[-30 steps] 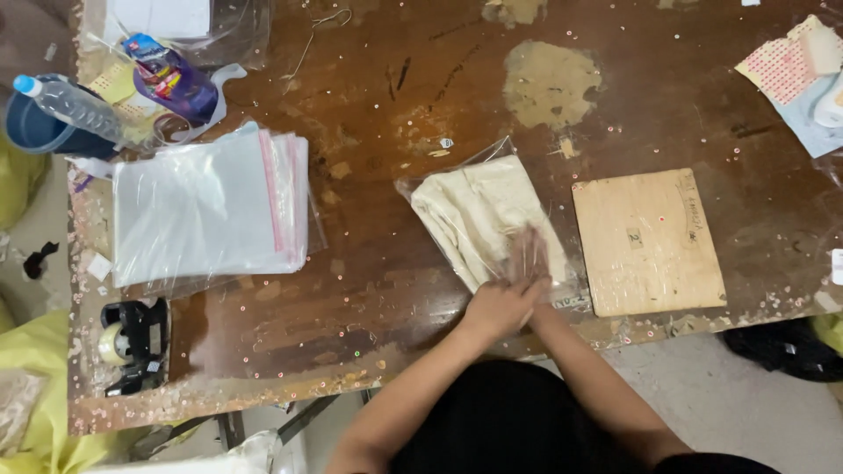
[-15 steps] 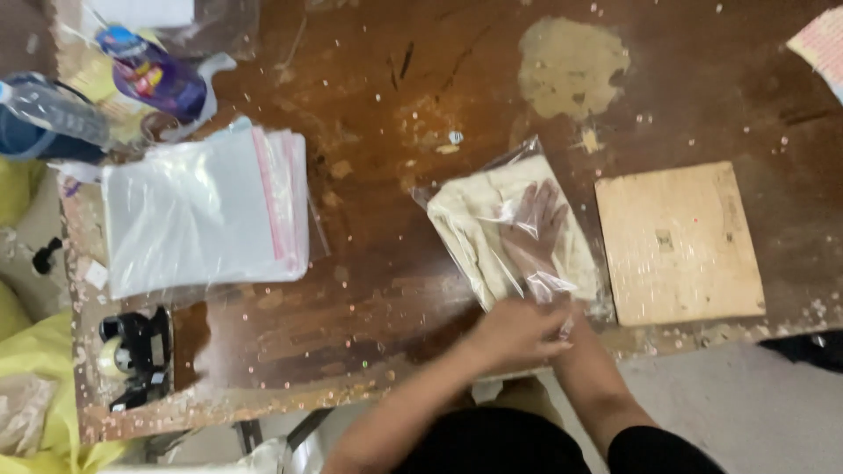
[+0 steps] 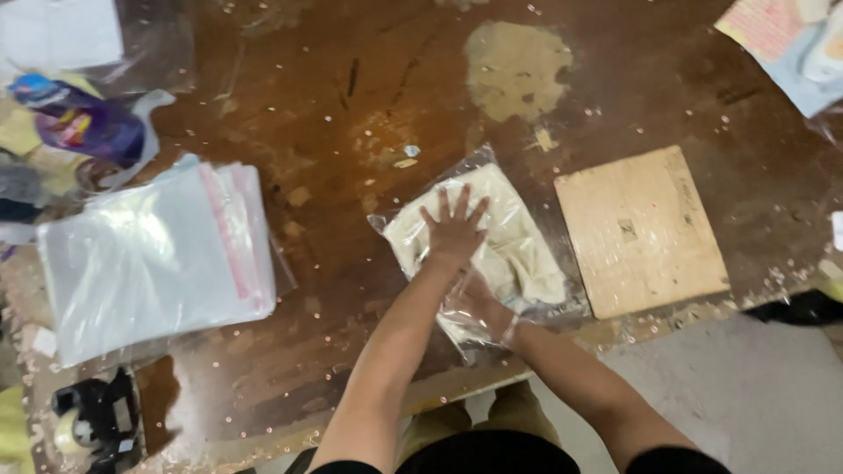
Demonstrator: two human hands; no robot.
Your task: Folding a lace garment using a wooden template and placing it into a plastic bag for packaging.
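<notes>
At the near edge of the worn brown tabletop [image 3: 290, 377], head view: the left hand [image 3: 455, 230] lies flat with fingers spread wide, palm pressed down on a clear plastic bag [image 3: 527, 290] that holds a folded cream cloth [image 3: 518, 250]. It grips nothing. The right hand [image 3: 474, 303] sits just nearer the person than the left, at the bag's near end, where the loose plastic is crumpled around it; how far it is closed cannot be told, since the plastic and the left forearm cover much of it. The bag lies tilted, directly under both hands. Just right of the hands, a square piece of brown cardboard [image 3: 641, 230] lies flat. Well to the left of the hands, a stack of clear bags with pink strips [image 3: 154, 259] rests on the tabletop. Left and nearer the person, at the tabletop's corner, stands a black tape dispenser [image 3: 92, 421]. Far left and beyond the stack lies a purple packet [image 3: 83, 123]
</notes>
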